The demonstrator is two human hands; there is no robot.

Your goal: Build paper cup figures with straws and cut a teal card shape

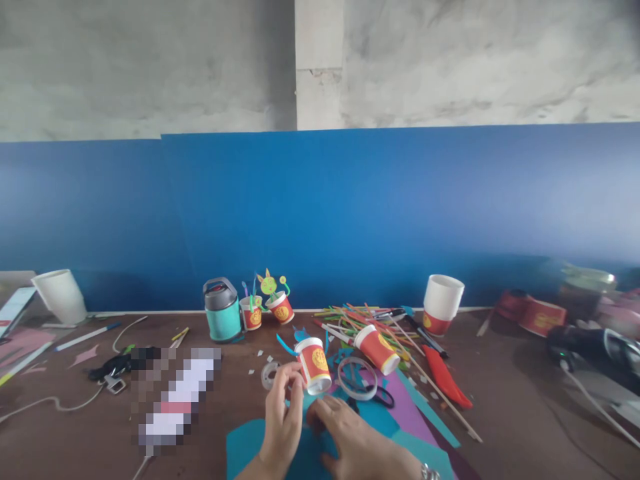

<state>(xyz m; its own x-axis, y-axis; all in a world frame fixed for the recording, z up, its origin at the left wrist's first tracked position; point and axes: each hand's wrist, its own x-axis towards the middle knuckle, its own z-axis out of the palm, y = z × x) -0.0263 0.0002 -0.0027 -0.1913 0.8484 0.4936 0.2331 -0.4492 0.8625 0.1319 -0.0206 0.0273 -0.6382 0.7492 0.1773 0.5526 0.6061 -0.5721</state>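
Note:
A red and white paper cup (314, 367) lies tilted with its base toward me; blue paper strips and a small blue cat-shaped cutout (301, 334) show at its far end. My left hand (285, 410) is at the cup's left side, its thumb and fingers drawn together; anything between them is hidden. Over blue paper (245, 443), just below the cup's base, my right hand (347, 430) bends its fingers downward, with the thumb apart and the fingertips in shadow. Clear tape rolls (357, 379) and black-handled scissors (384, 397) lie near the hands.
A second paper cup (377, 350) lies beside colored sticks (370, 317). Behind stand a teal flask (223, 317), a decorated cup (281, 308) and stacked cups (443, 300). A red-handled tool (447, 377) lies right; a pixelated device (180, 397) lies left. A blue partition (350, 220) borders the table.

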